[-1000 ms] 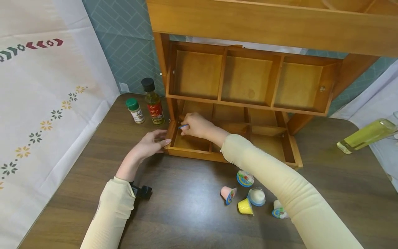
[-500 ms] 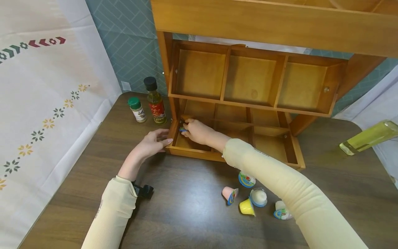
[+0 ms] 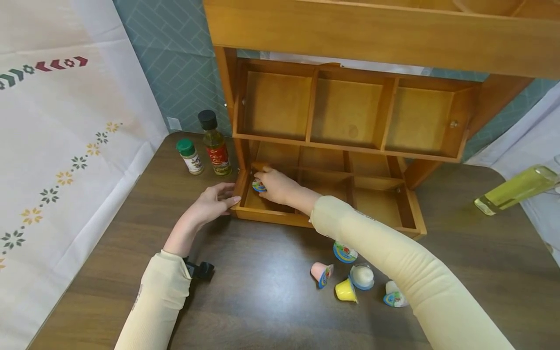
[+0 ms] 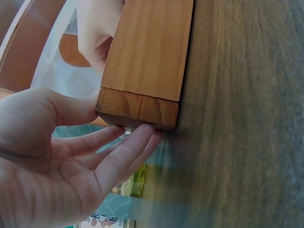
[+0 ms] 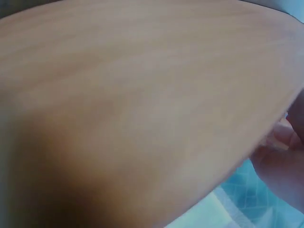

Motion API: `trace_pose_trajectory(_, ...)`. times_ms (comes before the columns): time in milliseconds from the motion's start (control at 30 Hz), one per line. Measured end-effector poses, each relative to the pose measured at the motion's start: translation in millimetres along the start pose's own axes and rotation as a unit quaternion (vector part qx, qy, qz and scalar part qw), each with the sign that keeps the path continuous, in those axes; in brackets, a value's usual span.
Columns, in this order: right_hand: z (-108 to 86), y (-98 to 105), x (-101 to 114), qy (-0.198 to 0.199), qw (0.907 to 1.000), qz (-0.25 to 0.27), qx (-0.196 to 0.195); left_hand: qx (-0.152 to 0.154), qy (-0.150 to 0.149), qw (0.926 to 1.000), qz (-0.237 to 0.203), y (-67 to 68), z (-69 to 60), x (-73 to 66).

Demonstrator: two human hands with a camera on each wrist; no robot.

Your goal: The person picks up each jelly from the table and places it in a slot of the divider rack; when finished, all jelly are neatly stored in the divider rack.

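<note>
In the head view my right hand (image 3: 280, 187) reaches into the front left compartment of the lower wooden tray (image 3: 271, 215), its fingers round a small cup with a blue-rimmed printed lid (image 3: 258, 185). My left hand (image 3: 212, 204) holds the tray's left front corner. The left wrist view shows that hand (image 4: 80, 152) with thumb on one side of the wooden corner (image 4: 137, 108) and fingertips against the other. On the table lie a pink cup (image 3: 319, 271), a yellow cup (image 3: 345, 290), a white cup (image 3: 362, 276) and others. Wood fills most of the right wrist view.
An upper three-part tray (image 3: 345, 112) hangs over the lower one, under a wide wooden board (image 3: 372, 41). A green-capped jar (image 3: 190, 156) and an olive oil bottle (image 3: 217, 150) stand left of the rack. A bottle of yellow-green liquid (image 3: 516, 189) is at the right.
My right hand has moved slightly down in the compartment, and the cup's lid has turned so its printed face shows. My left hand stays on the corner.
</note>
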State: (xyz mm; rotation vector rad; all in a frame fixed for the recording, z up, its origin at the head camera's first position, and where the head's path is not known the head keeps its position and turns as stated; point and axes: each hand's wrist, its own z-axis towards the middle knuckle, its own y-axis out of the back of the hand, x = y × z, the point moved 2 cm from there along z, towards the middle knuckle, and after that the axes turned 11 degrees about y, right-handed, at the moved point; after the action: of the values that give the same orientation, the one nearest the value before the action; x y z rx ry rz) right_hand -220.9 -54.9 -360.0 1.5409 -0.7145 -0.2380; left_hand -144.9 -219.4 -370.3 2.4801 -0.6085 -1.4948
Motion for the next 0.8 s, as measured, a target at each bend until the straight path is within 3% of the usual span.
trace_pose_trajectory(200,4.1,-3.2,2.2,-0.023,0.9993,0.015,-0.023,-0.003,-0.004,1.0000,0.003,-0.9,-0.2,0.1)
trace_pose_trajectory(433,-2.8,-0.4,-1.9,-0.030,0.9989,0.035,-0.006,-0.003,0.000,0.9999,0.011,0.1,-1.1,-0.9)
trace_pose_trajectory(567,-10.5,3.7,-3.1,-0.028,0.9995,0.013,-0.004,-0.001,0.000,1.0000,0.005,0.4,-0.6,-0.3)
trace_pose_trajectory(800,-29.9,13.2,-2.0,-0.026,0.9988,-0.024,-0.034,0.005,0.003,1.0000,-0.002,0.2,1.0,1.0)
